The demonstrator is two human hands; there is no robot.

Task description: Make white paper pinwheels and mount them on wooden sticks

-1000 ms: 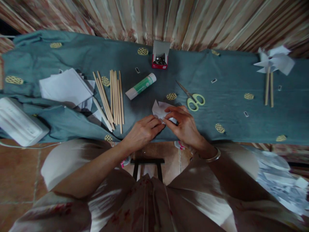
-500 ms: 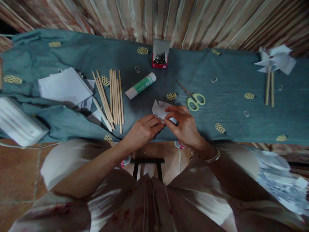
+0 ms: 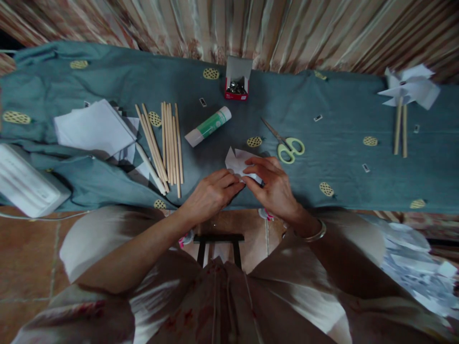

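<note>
A small white sheet of paper (image 3: pixel 236 161), cut at its upper edge, lies near the front edge of the cloth-covered table. My left hand (image 3: pixel 215 191) is closed on the paper's lower left side, fingers pressed together. From the other side my right hand (image 3: pixel 270 180) grips the paper with thumb and curled fingers. The fingertips of both hands nearly meet and hide the paper's lower part. Just beyond the right hand lie scissors (image 3: pixel 287 145) with pale green handles. A green and white glue stick (image 3: pixel 208 126) rests farther up to the left.
Several wooden sticks (image 3: pixel 172 143) and a stack of white paper (image 3: pixel 93 126) lie on the left, by a white box-shaped device (image 3: pixel 30 181). A red box (image 3: pixel 236 91) of shiny metal pieces stands open at the back. Paper pinwheels (image 3: pixel 410 88) on sticks lie far right.
Very little differs. The right fingers have shifted slightly at the paper, while the left hand keeps its place. The view has moved a touch.
</note>
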